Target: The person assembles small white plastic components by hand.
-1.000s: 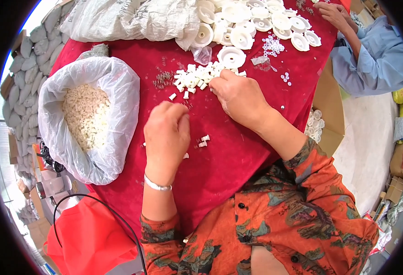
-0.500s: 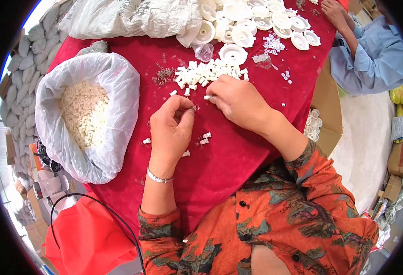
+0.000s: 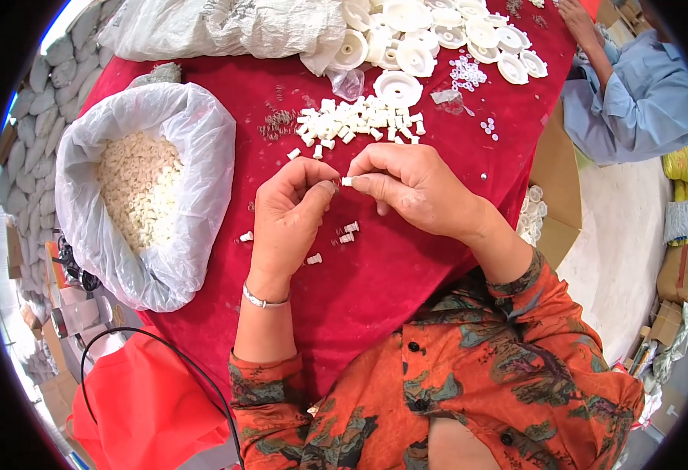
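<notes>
Over the red cloth my two hands meet fingertip to fingertip. My right hand pinches a small white plastic plug between thumb and forefinger. Facing it, my left hand pinches a small metal spring, mostly hidden by the fingertips. Just beyond the hands lies a pile of white plugs, with a tangle of loose springs to its left. Several plugs with springs on them lie on the cloth below and beside my left hand.
A clear-lined bag full of small cream parts stands at the left. White round plastic wheels and a woven sack cover the far side, near small translucent rings. A cardboard box and a co-worker's blue sleeve are at the right.
My right hand has drawn back from the pile with a plug, toward me, and its plug now meets the spring at my left fingertips. The left hand has barely moved.
</notes>
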`<state>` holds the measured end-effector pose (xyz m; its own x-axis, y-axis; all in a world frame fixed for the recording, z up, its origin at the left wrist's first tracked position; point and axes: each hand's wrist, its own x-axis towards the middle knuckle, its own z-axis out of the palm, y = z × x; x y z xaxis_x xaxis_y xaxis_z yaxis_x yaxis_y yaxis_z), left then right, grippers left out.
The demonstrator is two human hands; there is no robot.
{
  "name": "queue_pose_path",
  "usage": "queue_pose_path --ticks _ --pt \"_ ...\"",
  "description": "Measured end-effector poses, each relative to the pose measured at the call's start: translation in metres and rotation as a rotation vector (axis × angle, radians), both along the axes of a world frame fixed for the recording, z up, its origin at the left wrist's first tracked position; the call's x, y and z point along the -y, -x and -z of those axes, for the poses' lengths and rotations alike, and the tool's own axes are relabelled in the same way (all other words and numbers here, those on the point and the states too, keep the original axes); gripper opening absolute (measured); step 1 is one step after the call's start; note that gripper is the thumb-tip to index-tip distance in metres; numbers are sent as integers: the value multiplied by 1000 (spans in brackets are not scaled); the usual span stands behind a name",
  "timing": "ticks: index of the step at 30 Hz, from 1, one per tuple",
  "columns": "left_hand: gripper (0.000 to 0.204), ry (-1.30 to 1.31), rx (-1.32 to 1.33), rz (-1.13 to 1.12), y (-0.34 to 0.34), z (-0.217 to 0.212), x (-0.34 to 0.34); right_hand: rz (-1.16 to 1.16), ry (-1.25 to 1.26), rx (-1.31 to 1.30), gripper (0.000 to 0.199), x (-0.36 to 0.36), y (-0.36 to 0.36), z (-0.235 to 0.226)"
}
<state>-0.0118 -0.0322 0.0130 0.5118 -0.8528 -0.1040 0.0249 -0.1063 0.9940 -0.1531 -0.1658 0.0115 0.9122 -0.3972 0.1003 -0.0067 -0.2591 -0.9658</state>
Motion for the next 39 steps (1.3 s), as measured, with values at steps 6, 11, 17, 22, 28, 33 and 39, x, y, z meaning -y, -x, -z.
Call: queue_pose_path --ticks 6,11,17,22,28,33,39 --pt "8 31 -64 -16 -2 -4 -1 -13 -141 -60 12 3 4 -4" --pt "9 6 -10 87 -3 -1 -3 -45 -128 -57 14 1 3 -1" --pt "9 -21 12 134 -3 -4 -4 -92 -299 -93 15 2 4 1" --pt "10 53 -83 165 -2 -3 -4 -155 -612 -172 18 6 6 2" --pt "9 118 -195 130 3 -3 -2 -88 -684 -37 22 -6 5 11" --pt "11 151 -329 126 5 -2 -2 -107 -1017 71 23 -11 2 17" --pt "9 152 -349 149 9 -7 1 -216 -1255 95 23 -10 3 27"
